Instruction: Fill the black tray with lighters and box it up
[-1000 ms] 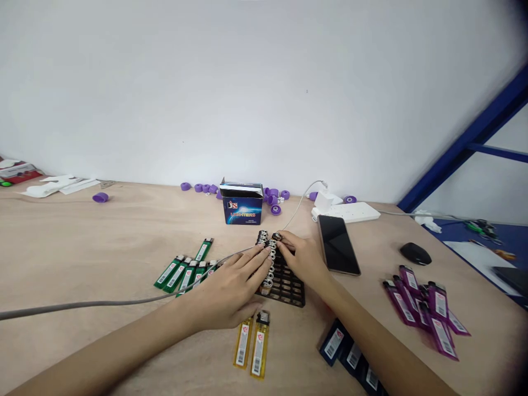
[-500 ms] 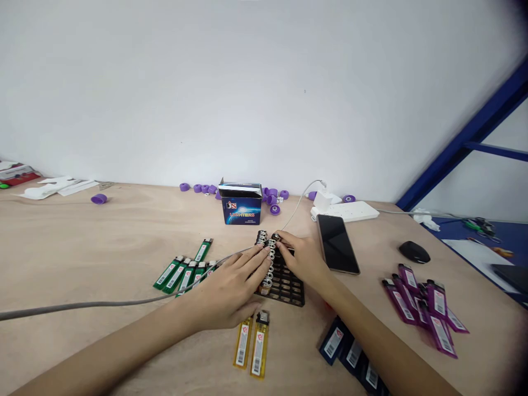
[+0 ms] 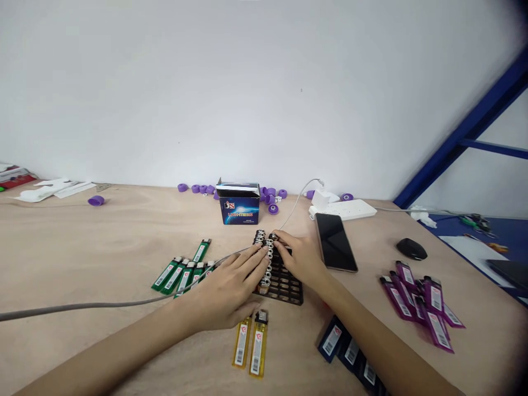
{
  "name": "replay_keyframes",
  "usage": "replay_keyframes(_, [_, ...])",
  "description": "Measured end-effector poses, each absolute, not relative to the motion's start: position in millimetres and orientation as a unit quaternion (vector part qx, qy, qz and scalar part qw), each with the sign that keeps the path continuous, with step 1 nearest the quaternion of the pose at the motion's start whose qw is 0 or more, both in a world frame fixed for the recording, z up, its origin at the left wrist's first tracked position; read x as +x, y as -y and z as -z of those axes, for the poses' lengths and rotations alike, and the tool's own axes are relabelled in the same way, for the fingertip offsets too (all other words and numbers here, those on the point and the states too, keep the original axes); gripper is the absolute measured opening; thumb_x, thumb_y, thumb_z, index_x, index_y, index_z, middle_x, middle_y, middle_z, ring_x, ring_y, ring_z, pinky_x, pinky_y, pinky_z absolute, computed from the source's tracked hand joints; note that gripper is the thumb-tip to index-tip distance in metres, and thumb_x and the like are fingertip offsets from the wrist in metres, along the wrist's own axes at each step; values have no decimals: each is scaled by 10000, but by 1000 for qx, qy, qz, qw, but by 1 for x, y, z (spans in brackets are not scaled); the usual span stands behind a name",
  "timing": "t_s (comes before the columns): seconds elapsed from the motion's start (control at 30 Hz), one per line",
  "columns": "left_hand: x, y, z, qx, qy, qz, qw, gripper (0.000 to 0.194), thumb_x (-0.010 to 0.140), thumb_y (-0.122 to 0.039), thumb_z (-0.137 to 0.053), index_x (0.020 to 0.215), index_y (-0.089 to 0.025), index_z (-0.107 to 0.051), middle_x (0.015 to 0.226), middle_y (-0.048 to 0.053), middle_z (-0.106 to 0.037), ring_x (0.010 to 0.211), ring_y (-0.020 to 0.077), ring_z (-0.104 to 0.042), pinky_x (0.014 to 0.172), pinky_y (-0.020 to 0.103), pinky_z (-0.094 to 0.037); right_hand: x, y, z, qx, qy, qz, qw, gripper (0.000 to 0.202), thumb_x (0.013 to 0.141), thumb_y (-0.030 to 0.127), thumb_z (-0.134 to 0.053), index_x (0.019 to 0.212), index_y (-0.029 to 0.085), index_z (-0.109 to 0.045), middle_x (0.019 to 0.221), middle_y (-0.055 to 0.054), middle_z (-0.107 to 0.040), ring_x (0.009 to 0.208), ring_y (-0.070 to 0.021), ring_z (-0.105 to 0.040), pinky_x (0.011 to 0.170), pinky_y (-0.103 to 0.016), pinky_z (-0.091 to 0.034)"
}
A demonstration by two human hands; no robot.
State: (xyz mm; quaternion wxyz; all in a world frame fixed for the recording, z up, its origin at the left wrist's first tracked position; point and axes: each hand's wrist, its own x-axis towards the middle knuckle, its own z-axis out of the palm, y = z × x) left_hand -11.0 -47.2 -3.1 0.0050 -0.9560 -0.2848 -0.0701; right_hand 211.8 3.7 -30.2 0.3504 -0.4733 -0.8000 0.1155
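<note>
My left hand [image 3: 231, 283] lies stretched out over the left part of a black grid tray [image 3: 295, 296], its fingertips touching a row of upright lighters [image 3: 267, 270] with metal tops. At the far end of that row, the thumb and fingers of my right hand [image 3: 303, 258] pinch a lighter [image 3: 273, 237]; its body is hidden in the tray. Another row of lighters [image 3: 259, 237] shows partly beyond my left fingers. Two yellow lighters [image 3: 258, 346] lie just in front of the tray. Several green lighters [image 3: 169, 274] lie left of my left hand, some partly covered by it.
A grey cable [image 3: 103, 304] crosses over my left hand. Behind the tray stand an open lighter box [image 3: 240, 210] and purple caps [image 3: 270, 199]. To the right are a phone [image 3: 336, 242], power strip [image 3: 350, 209], mouse [image 3: 411, 249], purple lighters [image 3: 437, 324] and dark blue lighters [image 3: 350, 352].
The whole view has shifted slightly. Both hands keep nearly the same place on the tray and lighters; nothing else has visibly moved.
</note>
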Motion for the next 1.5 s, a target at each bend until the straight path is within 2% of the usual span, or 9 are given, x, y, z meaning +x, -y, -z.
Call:
replay_keyframes(0.3, [-13,47,4,-958,277,74,20,825,961,-353,-554,1573,-84,-71,1615,226,-256,1526,336,-155,1207,469,-283,212,-4,30,-470,803,-145,335,277,955,161,-462,1110,202,-688,987,-83,-787,815,-232,-742,721,-293,-528])
replay_keyframes(0.5, [-12,48,5,-957,278,79,13,818,953,-345,-568,1569,-75,-102,1610,231,-265,1523,341,-163,1204,478,-288,214,-4,32,-455,819,-168,307,342,987,159,-400,1231,204,-636,1066,-99,-772,886,-230,-738,749,-295,-530])
replay_keyframes(0.67, [-11,48,2,-956,281,78,18,787,955,-366,-575,1551,-59,-163,1596,237,-295,1512,352,-207,1187,483,-309,213,-3,36,-452,822,-182,296,394,989,138,-369,1324,181,-572,1009,-107,-775,856,-235,-737,722,-311,-538])
replay_keyframes(0.77, [-11,56,-11,-954,279,101,44,745,948,-360,-583,1509,-15,-233,1556,279,-339,1477,402,-267,1147,527,-345,213,-4,34,-457,815,-186,304,366,993,150,-370,1268,183,-609,1029,-108,-774,901,-241,-738,768,-333,-546])
replay_keyframes(0.83, [-11,67,-23,-952,276,128,45,645,949,-342,-573,1450,-17,-332,1471,283,-445,1413,417,-367,1117,548,-366,213,-5,30,-470,803,-183,317,349,985,164,-387,1246,163,-619,1058,-129,-770,929,-257,-738,804,-369,-552])
replay_keyframes(0.97, [-8,92,-39,-956,276,73,-67,400,930,-364,-599,1257,-142,-537,1221,166,-637,1176,338,-588,1046,496,-446,219,-7,14,-490,780,-185,342,293,949,185,-450,1166,157,-644,1050,-128,-772,971,-260,-735,880,-413,-558])
replay_keyframes(1.07, [-5,99,-32,-947,297,-14,-123,518,834,-438,-723,1235,-150,-562,1262,164,-619,1213,357,-563,1054,490,-441,225,-3,-8,-491,773,-189,354,222,930,213,-498,1068,184,-668,1023,-92,-775,969,-230,-735,906,-396,-560])
replay_keyframes(1.23, [-5,90,-15,-937,320,-78,-114,876,717,-514,-819,1393,-83,-464,1426,248,-500,1339,423,-447,1114,532,-364,233,18,-53,-485,776,-161,371,191,939,271,-527,1026,203,-683,980,-48,-776,936,-205,-738,884,-372,-570])
replay_keyframes(1.5, [-1,93,-16,-939,298,-85,-153,825,719,-507,-837,1344,-70,-522,1389,243,-541,1273,389,-521,1086,474,-409,237,52,-91,-458,787,-103,400,207,954,301,-563,1110,224,-673,1016,-14,-773,938,-165,-740,857,-298,-578])
